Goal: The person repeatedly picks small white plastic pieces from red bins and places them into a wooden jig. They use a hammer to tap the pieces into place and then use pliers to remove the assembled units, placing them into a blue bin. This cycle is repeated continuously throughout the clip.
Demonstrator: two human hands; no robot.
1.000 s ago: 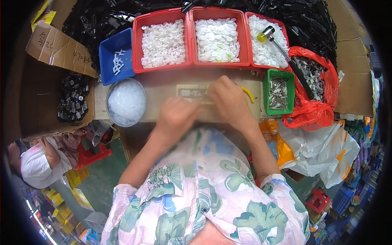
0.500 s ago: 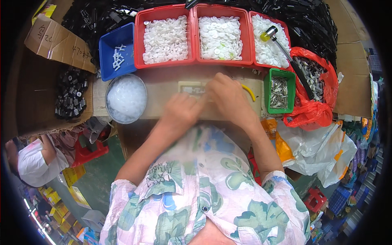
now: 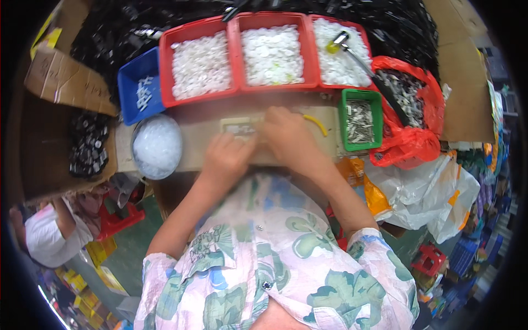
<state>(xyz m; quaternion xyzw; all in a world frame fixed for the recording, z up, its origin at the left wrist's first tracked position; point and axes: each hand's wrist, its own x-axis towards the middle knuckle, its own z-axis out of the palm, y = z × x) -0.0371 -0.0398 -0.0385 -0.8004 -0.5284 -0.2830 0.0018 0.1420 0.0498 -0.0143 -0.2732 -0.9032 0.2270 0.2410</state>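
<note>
Head view: fisheye on wearer's head, facing steeply down; shirt (image 3: 269, 247) nearest, hands (image 3: 226, 155) and surface (image 3: 195, 132) mid-frame, black parts (image 3: 399, 27) at far side; straight edges bow toward dark rim

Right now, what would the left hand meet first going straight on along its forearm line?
The left hand would probably meet the pale rectangular block just ahead; depth is unclear, so it might pass above.

Between the bowl (image 3: 159, 176) and left hand (image 3: 226, 157) there seems room, though blurred; red bins (image 3: 237, 60) block the far side.
</note>
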